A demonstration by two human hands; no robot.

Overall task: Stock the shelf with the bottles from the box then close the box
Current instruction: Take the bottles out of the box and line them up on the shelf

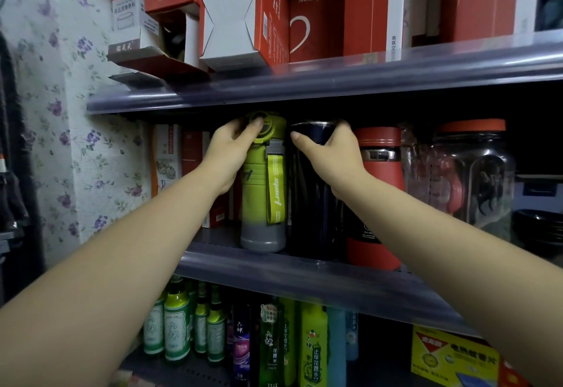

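Note:
A green bottle [264, 185] with a grey base and a green strap stands upright on the middle shelf [304, 274]. My left hand [227, 155] grips its upper part, thumb on the lid. Right beside it stands a dark navy bottle [310, 203], and my right hand [330, 155] grips its top from the right. A red bottle [380, 155] stands just right of the navy one, partly hidden by my right forearm. The box is not in view.
A clear jar with an orange lid [475, 173] stands at the right of the middle shelf. Red and white cartons [243, 20] fill the upper shelf. Several green and yellow bottles [274, 341] crowd the lower shelf. Floral wallpaper [76, 112] covers the wall on the left.

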